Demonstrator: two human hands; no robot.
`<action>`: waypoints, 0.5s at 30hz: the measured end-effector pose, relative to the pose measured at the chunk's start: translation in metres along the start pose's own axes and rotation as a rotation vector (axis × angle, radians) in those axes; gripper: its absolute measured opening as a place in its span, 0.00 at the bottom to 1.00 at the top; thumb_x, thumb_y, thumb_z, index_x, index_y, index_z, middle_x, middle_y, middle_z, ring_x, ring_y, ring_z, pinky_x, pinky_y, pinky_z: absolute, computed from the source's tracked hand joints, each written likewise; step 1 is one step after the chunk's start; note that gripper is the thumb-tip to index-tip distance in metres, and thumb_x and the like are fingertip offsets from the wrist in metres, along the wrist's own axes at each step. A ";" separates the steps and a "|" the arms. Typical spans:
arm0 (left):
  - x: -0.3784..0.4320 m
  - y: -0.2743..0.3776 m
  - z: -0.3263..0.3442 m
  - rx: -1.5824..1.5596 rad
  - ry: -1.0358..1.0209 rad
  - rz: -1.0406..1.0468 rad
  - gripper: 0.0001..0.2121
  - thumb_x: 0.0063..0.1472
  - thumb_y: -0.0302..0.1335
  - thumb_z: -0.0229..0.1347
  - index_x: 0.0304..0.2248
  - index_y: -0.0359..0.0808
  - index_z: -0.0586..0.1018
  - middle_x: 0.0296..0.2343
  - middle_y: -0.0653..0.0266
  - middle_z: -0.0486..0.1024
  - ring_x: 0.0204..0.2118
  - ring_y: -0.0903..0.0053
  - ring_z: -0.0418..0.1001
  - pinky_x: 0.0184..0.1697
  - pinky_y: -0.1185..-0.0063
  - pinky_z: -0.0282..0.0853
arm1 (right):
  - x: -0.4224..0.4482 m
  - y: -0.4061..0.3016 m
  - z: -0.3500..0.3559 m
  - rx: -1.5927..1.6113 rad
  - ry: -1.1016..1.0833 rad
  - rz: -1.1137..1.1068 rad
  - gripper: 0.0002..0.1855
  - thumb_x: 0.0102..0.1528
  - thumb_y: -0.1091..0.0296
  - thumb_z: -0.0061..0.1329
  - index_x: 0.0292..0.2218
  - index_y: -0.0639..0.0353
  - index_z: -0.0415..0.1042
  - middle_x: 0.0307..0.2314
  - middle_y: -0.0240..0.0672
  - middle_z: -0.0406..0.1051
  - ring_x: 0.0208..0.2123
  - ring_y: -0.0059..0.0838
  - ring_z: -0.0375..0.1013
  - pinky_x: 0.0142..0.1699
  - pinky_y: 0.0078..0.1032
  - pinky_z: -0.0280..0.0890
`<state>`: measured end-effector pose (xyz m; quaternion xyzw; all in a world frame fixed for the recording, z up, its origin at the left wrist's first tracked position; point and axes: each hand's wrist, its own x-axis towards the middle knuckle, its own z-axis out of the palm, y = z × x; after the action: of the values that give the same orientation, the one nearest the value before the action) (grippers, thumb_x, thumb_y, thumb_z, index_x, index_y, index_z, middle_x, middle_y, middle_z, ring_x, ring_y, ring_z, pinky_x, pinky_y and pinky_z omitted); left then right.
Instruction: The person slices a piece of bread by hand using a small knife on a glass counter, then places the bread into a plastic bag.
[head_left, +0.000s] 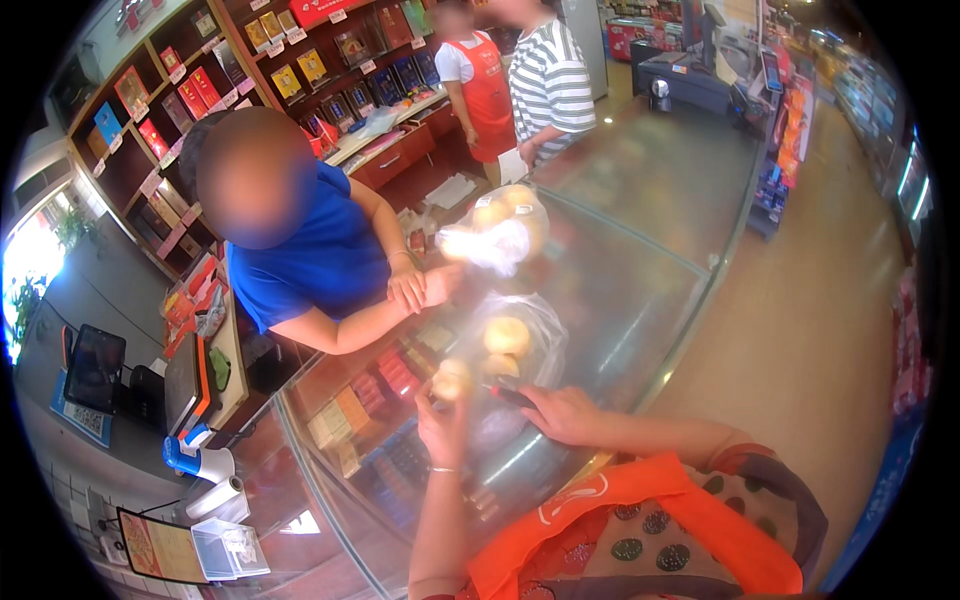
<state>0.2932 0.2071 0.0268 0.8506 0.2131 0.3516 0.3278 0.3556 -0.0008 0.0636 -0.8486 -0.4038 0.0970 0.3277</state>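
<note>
My left hand (441, 431) holds a pale yellow round fruit (451, 380) upright between thumb and fingers, above the glass counter. In my right hand (566, 415) is a small tool with a black and red handle (514, 395), perhaps a knife or peeler; its tip points at the fruit and is blurred. Just beyond both hands, an open clear plastic bag (551, 330) lies on the counter. Two more yellow fruits (506, 336) rest in or on it, the nearer one partly covered.
Farther along the glass display counter (622, 277) sits a plastic bag of several yellow fruits (517, 210). A person in blue (307, 240) leans on the counter opposite. Two people (551, 82) stand behind. A megaphone (199, 454) and plastic-film roll (215, 497) are at left.
</note>
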 end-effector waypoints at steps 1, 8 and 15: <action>0.000 0.000 0.000 0.002 0.000 0.003 0.22 0.48 0.29 0.62 0.40 0.31 0.68 0.35 0.54 0.72 0.35 0.65 0.73 0.36 0.73 0.69 | 0.000 0.000 0.000 0.006 0.007 -0.004 0.22 0.56 0.58 0.39 0.50 0.53 0.55 0.34 0.47 0.71 0.30 0.54 0.71 0.33 0.46 0.65; -0.001 0.008 -0.002 0.056 0.060 0.087 0.25 0.45 0.28 0.64 0.42 0.33 0.67 0.36 0.57 0.70 0.35 0.66 0.72 0.33 0.75 0.70 | 0.000 -0.001 0.004 -0.003 0.017 -0.013 0.23 0.55 0.61 0.41 0.51 0.52 0.55 0.34 0.47 0.71 0.29 0.52 0.71 0.33 0.45 0.66; 0.000 0.007 0.005 0.056 0.032 0.099 0.22 0.49 0.27 0.60 0.42 0.32 0.65 0.34 0.52 0.71 0.32 0.62 0.72 0.34 0.73 0.69 | -0.005 0.005 0.008 -0.035 0.069 -0.044 0.22 0.54 0.63 0.43 0.49 0.56 0.57 0.31 0.47 0.71 0.28 0.50 0.71 0.31 0.42 0.65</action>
<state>0.2975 0.2000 0.0289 0.8631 0.1858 0.3749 0.2828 0.3522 -0.0027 0.0536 -0.8479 -0.4125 0.0534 0.3286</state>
